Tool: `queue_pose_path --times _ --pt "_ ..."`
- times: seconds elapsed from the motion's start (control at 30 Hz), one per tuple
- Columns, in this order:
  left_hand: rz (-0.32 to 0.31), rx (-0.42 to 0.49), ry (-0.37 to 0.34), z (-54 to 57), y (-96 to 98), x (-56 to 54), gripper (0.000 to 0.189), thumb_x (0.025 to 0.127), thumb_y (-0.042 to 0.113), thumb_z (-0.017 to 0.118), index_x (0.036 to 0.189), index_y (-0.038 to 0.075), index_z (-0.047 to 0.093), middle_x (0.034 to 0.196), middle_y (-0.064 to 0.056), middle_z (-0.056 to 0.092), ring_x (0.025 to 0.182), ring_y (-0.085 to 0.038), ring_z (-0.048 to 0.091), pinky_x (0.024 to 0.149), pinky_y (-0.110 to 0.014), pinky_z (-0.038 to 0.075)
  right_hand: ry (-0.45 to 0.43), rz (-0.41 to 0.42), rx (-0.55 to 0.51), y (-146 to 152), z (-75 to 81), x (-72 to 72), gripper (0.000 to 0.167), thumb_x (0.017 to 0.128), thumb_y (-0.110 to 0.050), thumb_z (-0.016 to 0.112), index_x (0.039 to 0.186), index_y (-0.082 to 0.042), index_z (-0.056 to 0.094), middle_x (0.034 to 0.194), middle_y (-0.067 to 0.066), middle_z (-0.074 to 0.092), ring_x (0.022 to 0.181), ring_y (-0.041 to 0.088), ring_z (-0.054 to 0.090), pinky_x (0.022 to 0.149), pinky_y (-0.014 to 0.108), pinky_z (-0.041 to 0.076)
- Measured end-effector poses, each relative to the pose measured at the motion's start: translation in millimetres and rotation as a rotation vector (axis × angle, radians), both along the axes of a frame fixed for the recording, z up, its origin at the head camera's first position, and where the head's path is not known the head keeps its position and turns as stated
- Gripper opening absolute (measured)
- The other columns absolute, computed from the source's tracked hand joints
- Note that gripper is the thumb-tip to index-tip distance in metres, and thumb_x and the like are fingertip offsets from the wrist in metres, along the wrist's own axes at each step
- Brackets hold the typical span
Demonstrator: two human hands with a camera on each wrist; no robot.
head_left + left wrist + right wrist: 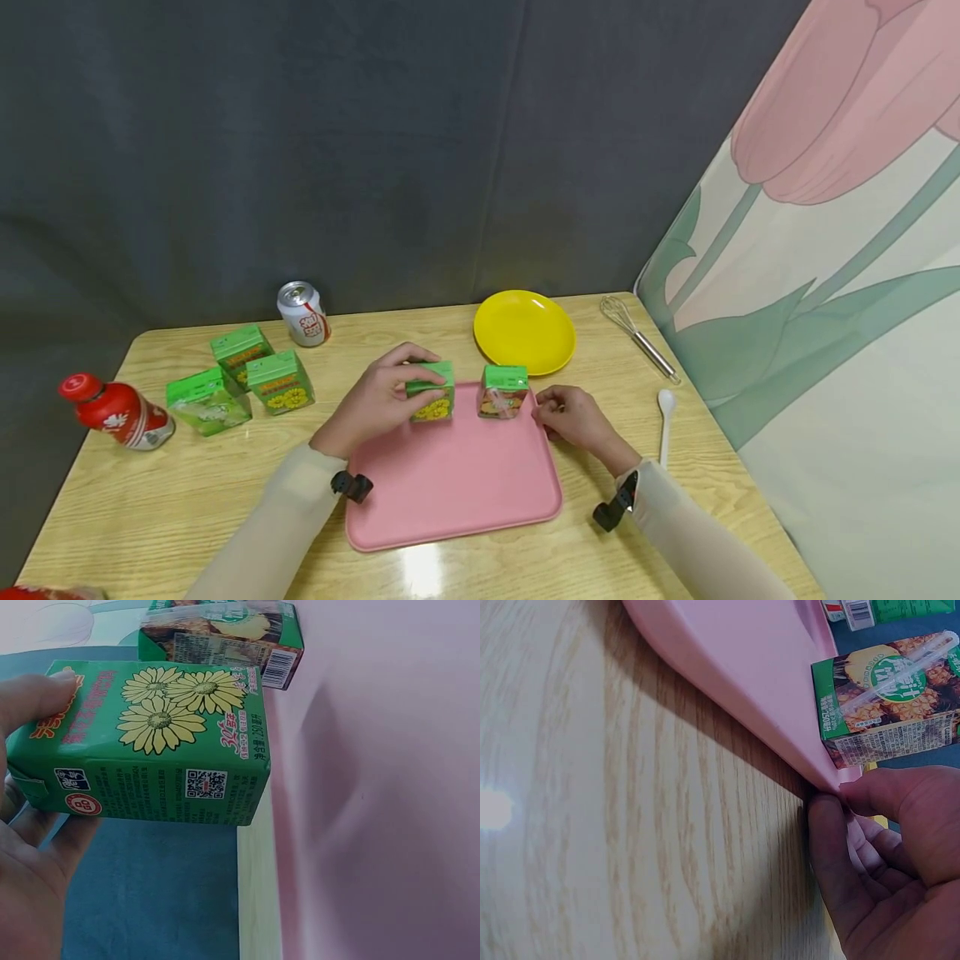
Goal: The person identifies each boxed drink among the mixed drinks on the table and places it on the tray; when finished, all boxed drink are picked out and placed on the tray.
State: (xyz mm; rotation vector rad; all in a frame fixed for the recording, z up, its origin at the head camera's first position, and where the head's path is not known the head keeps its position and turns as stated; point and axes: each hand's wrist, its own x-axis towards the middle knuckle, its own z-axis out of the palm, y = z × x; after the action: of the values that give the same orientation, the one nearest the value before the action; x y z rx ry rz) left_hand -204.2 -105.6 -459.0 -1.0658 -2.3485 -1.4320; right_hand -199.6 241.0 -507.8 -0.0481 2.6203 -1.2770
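Note:
My left hand (380, 398) grips a green drink carton (165, 742) with yellow flowers, thumb on one side and fingers on the other. In the head view this carton overlaps the far left part of the pink tray (457, 483). A second carton with pineapple pictures and a straw (889, 694) stands on the tray near its far right corner. At that corner my right hand (573, 419) pinches the tray's rim between thumb and forefinger, close beside the pineapple carton.
To the left stand several green cartons (281, 383), a red bottle (123, 414) and a silver-white can (303, 315). Behind the tray lies a yellow plate (517, 329). A whisk (648, 350) and a white spoon (665, 421) lie on the right. Dark cloth (390, 167) hangs behind the table.

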Motion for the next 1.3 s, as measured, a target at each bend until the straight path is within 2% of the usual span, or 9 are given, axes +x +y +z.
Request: queue_pose_path --times 0.13,0.4,0.63,0.83,1.3 --pt "0.006 -0.017 0.01 -2.5 3.7 -4.2 0.019 0.086 0.012 0.084 0.104 0.019 0.081 0.124 0.008 0.059 0.105 -0.011 0.059 0.07 -0.031 0.055 -0.005 -0.004 -0.005 0 0.7 0.1 0.019 0.093 -0.009 0.072 0.109 0.002 0.07 0.083 0.005 0.067 0.066 0.018 0.063 0.058 0.028 0.053" --pt "-0.003 -0.013 -0.048 -9.7 9.2 -8.7 0.017 0.089 0.015 0.082 0.105 0.02 0.081 0.125 0.009 0.058 0.105 -0.012 0.058 0.064 -0.03 0.053 -0.007 -0.006 0.003 0 -1.1 -1.0 0.02 0.093 -0.011 0.073 0.109 0.0 0.07 0.083 0.005 0.067 0.066 0.017 0.063 0.058 0.028 0.054" --pt "0.009 -0.017 -0.074 -13.8 11.1 -9.0 0.017 0.089 0.015 0.082 0.105 0.02 0.081 0.126 0.009 0.058 0.105 -0.012 0.058 0.065 -0.029 0.052 -0.003 0.0 -0.012 0 -1.9 -0.5 0.02 0.094 -0.01 0.072 0.11 0.002 0.07 0.083 0.005 0.067 0.066 0.017 0.063 0.058 0.029 0.055" --pt "0.011 -0.02 -0.065 -17.4 12.4 -9.3 0.016 0.089 0.015 0.081 0.105 0.019 0.081 0.126 0.007 0.058 0.107 -0.013 0.057 0.065 -0.028 0.051 -0.018 -0.009 -0.027 0 -1.1 -0.2 0.02 0.093 -0.01 0.073 0.11 0.0 0.07 0.083 0.005 0.067 0.066 0.018 0.064 0.06 0.031 0.055" --pt "-0.017 0.002 -0.068 -22.8 15.0 -11.3 0.017 0.088 0.01 0.082 0.104 0.017 0.081 0.124 0.004 0.058 0.098 -0.012 0.058 0.06 -0.026 0.049 -0.021 -0.01 -0.035 0 -2.0 -0.7 0.02 0.093 -0.01 0.073 0.11 0.0 0.07 0.083 0.005 0.067 0.066 0.018 0.063 0.06 0.032 0.055"
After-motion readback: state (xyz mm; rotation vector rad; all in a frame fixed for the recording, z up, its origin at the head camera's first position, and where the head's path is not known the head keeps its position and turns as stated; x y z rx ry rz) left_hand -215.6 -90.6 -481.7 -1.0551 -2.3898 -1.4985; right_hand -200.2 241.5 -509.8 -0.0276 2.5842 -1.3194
